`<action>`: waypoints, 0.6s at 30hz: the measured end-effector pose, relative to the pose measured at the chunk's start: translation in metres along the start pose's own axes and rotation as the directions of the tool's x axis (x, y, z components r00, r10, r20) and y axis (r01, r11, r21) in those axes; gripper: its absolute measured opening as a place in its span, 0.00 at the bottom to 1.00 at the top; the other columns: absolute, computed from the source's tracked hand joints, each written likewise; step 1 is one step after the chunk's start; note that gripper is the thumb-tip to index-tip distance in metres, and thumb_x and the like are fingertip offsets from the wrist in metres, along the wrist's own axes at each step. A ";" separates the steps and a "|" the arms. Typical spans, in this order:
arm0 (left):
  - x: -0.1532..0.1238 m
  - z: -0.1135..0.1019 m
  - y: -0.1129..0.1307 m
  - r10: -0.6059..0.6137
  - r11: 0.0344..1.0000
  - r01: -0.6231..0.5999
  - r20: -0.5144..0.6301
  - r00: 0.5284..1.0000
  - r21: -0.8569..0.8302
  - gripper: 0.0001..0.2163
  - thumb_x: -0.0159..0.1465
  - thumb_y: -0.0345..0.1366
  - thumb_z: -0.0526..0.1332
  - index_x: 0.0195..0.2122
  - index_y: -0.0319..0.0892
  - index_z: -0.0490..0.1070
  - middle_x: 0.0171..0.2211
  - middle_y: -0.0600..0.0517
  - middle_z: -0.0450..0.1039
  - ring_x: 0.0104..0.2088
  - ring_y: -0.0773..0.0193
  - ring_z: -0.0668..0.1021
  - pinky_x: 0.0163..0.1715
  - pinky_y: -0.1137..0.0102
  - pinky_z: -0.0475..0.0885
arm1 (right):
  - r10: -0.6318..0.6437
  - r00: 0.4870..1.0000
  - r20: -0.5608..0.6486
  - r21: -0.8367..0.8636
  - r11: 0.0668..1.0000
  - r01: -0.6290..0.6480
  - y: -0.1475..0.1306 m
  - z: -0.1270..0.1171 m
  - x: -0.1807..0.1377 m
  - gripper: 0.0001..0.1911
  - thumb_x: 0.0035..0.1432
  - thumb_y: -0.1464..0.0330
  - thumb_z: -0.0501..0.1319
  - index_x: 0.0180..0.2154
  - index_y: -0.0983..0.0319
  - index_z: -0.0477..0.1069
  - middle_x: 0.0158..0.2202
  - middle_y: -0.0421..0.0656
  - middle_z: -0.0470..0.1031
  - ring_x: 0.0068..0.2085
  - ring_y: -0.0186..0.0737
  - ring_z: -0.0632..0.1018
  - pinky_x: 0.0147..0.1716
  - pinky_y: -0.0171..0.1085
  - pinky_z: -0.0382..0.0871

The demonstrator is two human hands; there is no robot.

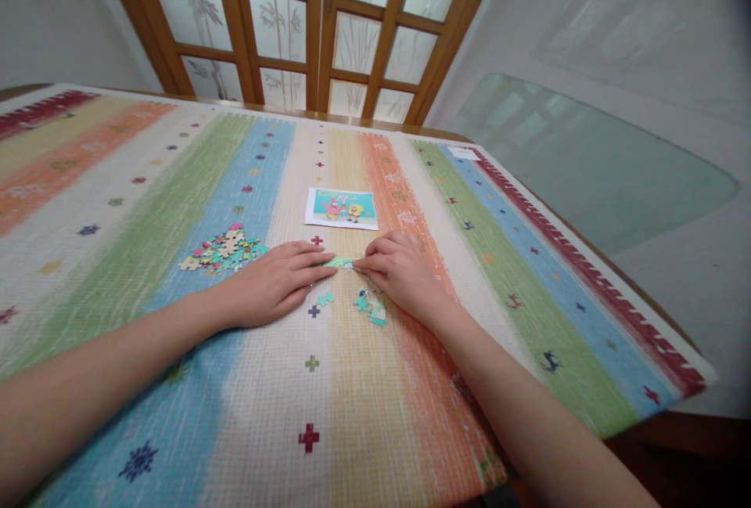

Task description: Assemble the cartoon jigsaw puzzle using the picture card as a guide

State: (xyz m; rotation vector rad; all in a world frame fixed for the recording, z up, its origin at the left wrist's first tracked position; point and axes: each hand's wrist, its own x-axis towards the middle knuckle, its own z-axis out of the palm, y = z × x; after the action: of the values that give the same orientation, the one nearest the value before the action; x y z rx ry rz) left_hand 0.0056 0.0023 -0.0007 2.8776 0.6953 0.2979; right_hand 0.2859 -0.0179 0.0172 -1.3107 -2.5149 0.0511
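A short strip of joined jigsaw puzzle pieces [340, 263], green and light blue, lies on the cloth between my hands. My left hand [273, 281] rests flat with its fingers stretched out, the fingertips touching the strip's left end. At the strip's right end, my right hand [404, 269] pinches a puzzle piece between thumb and forefinger; the fingers hide most of it. Just below the left fingertips lies a small pale-turquoise piece group [325, 300]. Several turquoise pieces [364, 303] sit below the right hand. A heap of mixed puzzle pieces [223, 250] lies beyond my left wrist.
A picture card [343, 209] with pink and yellow cartoon figures lies beyond my hands. The striped tablecloth [270, 406] covers the table. A small white paper [463, 153] is near the far right corner. Wooden glazed doors [320, 30] stand behind the table.
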 end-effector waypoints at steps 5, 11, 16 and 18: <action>0.000 0.000 0.001 0.001 1.000 -0.001 -0.008 1.000 -0.014 0.21 0.73 0.34 0.50 0.67 0.48 0.63 0.68 0.53 0.61 0.69 0.57 0.59 0.69 0.56 0.54 | 0.096 0.994 -0.049 0.183 0.979 -0.085 0.014 -0.006 -0.003 0.09 0.66 0.66 0.63 0.42 0.54 0.82 0.40 0.44 0.83 0.45 0.47 0.74 0.46 0.46 0.60; -0.001 0.000 0.000 0.003 1.000 -0.003 0.001 1.000 -0.016 0.21 0.73 0.34 0.49 0.67 0.47 0.62 0.68 0.53 0.61 0.70 0.57 0.59 0.69 0.57 0.54 | 0.257 0.945 -0.201 0.211 0.954 -0.215 0.032 -0.029 -0.013 0.11 0.65 0.64 0.60 0.39 0.55 0.82 0.36 0.45 0.83 0.41 0.48 0.77 0.45 0.47 0.64; -0.002 0.002 -0.001 0.005 1.000 -0.005 -0.006 1.000 -0.011 0.22 0.73 0.34 0.49 0.67 0.48 0.61 0.69 0.53 0.60 0.69 0.57 0.59 0.69 0.57 0.55 | 0.358 0.875 -0.326 0.197 0.931 -0.308 0.048 -0.041 -0.022 0.12 0.64 0.63 0.60 0.37 0.57 0.82 0.36 0.47 0.83 0.40 0.48 0.78 0.45 0.48 0.67; -0.002 0.002 -0.001 0.007 1.000 -0.007 -0.007 1.000 -0.003 0.21 0.73 0.34 0.49 0.67 0.48 0.62 0.69 0.53 0.60 0.70 0.57 0.59 0.69 0.57 0.55 | 0.401 0.850 -0.341 0.192 0.915 -0.355 0.055 -0.043 -0.026 0.12 0.63 0.62 0.60 0.37 0.58 0.82 0.36 0.47 0.83 0.39 0.48 0.78 0.44 0.47 0.68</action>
State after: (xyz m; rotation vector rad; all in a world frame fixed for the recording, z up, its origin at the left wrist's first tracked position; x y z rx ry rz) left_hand 0.0036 0.0024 -0.0031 2.8787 0.6852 0.3095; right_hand 0.3554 -0.0115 0.0427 -1.5771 -1.8802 0.0360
